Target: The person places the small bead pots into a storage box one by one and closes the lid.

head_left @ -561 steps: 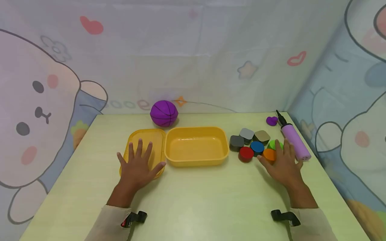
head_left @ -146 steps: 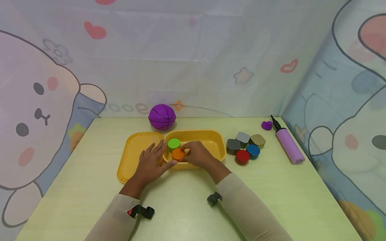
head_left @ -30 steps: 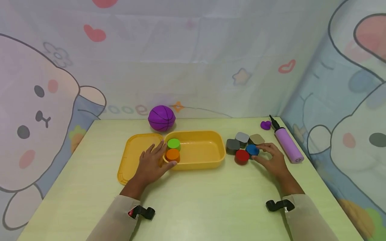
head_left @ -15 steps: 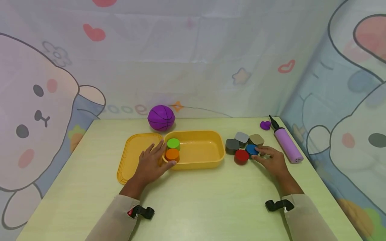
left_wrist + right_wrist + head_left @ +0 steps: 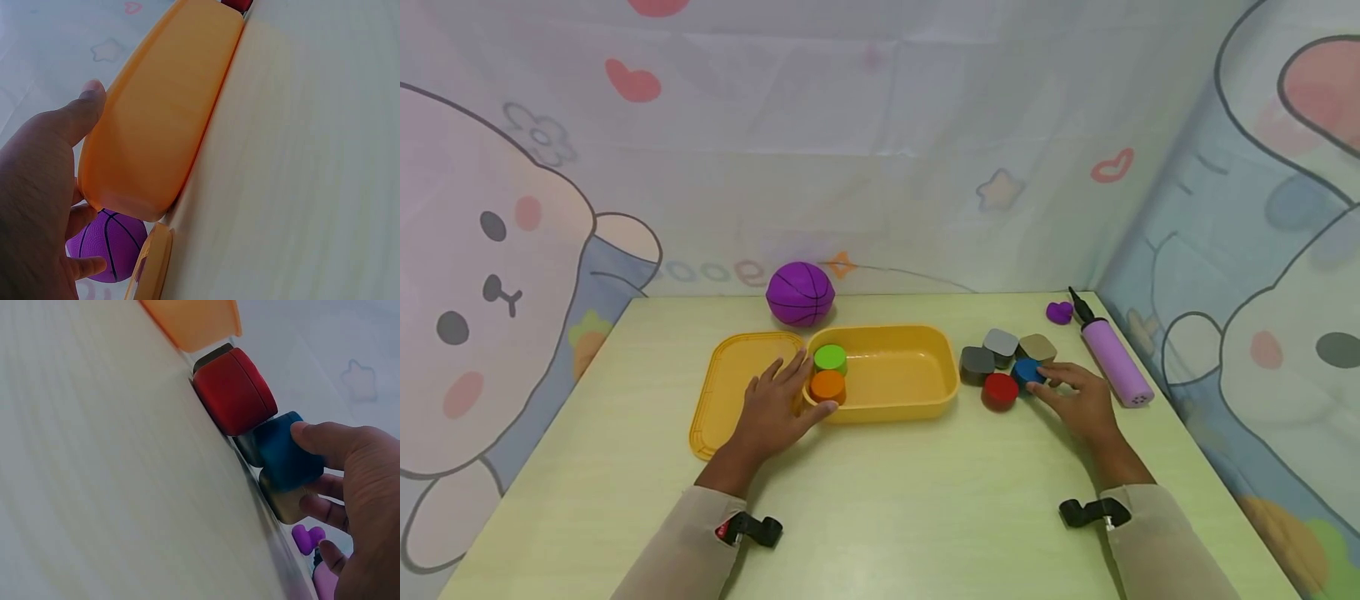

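Blue tin (image 5: 1025, 372): right of centre in the head view, between thumb and fingers of the right hand (image 5: 1082, 407), well apart from the left hand (image 5: 775, 412).
Right hand: pinching the blue tin.
Left hand: fingers spread, touching the left end of the yellow box (image 5: 895, 412), mid-frame.
Red tin (image 5: 1000, 390): just left of the blue tin.

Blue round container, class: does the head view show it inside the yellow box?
No, the blue round container is outside the yellow box, to its right, between the fingers of the right hand.
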Available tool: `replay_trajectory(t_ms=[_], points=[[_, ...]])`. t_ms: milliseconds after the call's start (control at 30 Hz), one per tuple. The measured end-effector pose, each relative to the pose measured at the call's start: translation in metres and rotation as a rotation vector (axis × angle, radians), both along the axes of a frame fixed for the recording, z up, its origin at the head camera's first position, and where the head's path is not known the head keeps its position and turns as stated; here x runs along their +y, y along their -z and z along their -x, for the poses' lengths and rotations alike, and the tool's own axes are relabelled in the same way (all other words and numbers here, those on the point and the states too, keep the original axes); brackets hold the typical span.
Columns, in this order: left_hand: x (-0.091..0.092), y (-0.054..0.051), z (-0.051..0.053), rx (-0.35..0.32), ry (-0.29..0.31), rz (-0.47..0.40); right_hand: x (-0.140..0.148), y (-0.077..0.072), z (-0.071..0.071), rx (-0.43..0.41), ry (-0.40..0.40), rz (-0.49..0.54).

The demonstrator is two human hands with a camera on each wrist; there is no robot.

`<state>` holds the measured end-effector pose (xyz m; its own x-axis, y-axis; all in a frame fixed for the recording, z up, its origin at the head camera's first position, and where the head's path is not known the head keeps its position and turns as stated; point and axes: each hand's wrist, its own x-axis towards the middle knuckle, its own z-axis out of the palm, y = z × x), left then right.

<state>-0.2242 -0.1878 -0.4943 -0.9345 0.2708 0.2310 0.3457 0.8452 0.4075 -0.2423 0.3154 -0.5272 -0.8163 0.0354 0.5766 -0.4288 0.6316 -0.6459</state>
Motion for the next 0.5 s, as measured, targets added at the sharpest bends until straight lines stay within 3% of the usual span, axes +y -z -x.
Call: replay_trajectory(t_ms=[167, 500], points=[[-0.001, 0.001, 0.0, 0.004, -0.002, 0.001, 0.0, -0.001, 0.0, 0.062, -0.012, 0.074], [0.001, -0.002, -0.002, -0.006, 0.001, -0.017, -0.01, -0.009, -0.005, 0.196, 0.008, 0.115]])
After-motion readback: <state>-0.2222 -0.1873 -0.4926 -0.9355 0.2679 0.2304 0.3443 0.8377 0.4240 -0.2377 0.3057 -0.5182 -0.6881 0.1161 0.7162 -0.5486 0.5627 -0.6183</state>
